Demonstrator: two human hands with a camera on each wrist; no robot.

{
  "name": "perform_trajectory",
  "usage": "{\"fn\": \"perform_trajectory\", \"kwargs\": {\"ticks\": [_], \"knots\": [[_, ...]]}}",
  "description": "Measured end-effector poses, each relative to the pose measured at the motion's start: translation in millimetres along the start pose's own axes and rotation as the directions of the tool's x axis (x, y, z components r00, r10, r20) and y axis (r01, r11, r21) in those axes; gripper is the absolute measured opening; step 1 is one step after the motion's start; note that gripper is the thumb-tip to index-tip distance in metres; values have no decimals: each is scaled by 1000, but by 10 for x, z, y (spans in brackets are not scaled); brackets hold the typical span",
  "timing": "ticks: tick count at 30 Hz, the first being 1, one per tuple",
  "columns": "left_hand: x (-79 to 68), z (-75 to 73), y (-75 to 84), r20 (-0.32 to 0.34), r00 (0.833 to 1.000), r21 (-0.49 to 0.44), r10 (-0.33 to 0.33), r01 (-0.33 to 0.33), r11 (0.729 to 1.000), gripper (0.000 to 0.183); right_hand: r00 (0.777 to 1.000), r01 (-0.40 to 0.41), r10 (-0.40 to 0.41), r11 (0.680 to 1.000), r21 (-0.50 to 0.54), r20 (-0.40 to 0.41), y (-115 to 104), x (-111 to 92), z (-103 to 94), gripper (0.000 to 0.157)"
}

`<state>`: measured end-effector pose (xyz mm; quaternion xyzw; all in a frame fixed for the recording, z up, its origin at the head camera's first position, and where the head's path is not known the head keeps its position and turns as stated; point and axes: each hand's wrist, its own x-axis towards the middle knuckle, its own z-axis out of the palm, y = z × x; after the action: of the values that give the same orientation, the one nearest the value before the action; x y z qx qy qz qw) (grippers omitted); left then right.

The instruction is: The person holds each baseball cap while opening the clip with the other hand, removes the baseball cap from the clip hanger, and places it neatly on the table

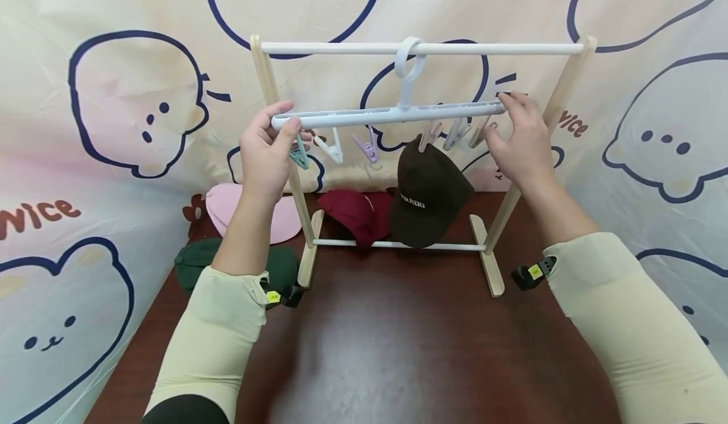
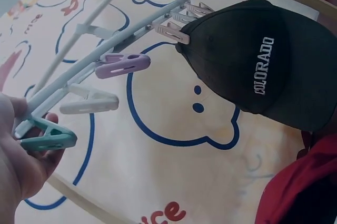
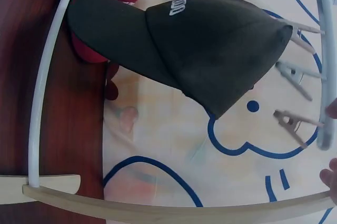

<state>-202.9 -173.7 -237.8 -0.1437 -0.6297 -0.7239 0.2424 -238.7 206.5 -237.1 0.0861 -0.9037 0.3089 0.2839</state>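
A pale blue clip hanger [image 1: 352, 117] hangs by its ring hook [image 1: 408, 64] from the rack's top bar, right end slightly higher. My left hand [image 1: 268, 149] grips its left end, thumb in front, beside a teal clip [image 2: 50, 135]. My right hand [image 1: 522, 136] is at the other end, fingertips right at the tip, thumb lower and apart from the fingers. A pinkish clip [image 2: 172, 33] pinches the crown of a dark cap [image 1: 429, 190] lettered COLORADO. White [image 2: 89, 100] and purple [image 2: 122, 66] clips dangle left of it; grey [image 3: 295, 79] and beige [image 3: 292, 126] clips dangle right.
The wooden rack [image 1: 560, 86] has a white top bar [image 1: 341, 48] and a low rail [image 1: 449, 246]. A red cap [image 1: 358, 212] lies behind the rail. Pink [image 1: 224, 203] and dark green [image 1: 196, 260] caps lie on the brown table [image 1: 387, 348] at left. A printed cloth [image 1: 142, 7] stands behind.
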Motion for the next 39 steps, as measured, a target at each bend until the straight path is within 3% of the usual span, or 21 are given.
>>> {"fn": "perform_trajectory", "kwargs": {"ticks": [5,10,15,23,29,33,37,39], "knots": [[35,-30,-70,-15,1000,-63,-24,23,998,33,997,-8,8,1000,-3,77,48,-9,13,58],[66,-47,-103,-31,999,-125,-29,25,992,32,999,-1,4,998,64,-40,-1,-50,3,44],[78,-25,-140,-47,999,-122,-22,17,992,31,986,-35,51,994,102,-158,-90,-159,-95,35],[120,53,-197,-71,995,-149,-69,58,987,36,972,-35,93,965,260,-216,-145,-299,-296,31],[130,141,-240,-39,991,-7,-130,129,992,51,969,-80,151,940,331,-194,-81,-362,-465,30],[116,172,-277,-9,986,132,-165,165,977,58,962,-123,205,913,388,-178,-76,-428,-571,30],[106,206,-296,35,980,239,-197,184,954,62,949,-117,244,859,498,-198,-101,-516,-662,30],[103,233,-301,63,976,273,-207,183,945,63,945,-75,245,808,584,-218,-107,-565,-705,29]]}}
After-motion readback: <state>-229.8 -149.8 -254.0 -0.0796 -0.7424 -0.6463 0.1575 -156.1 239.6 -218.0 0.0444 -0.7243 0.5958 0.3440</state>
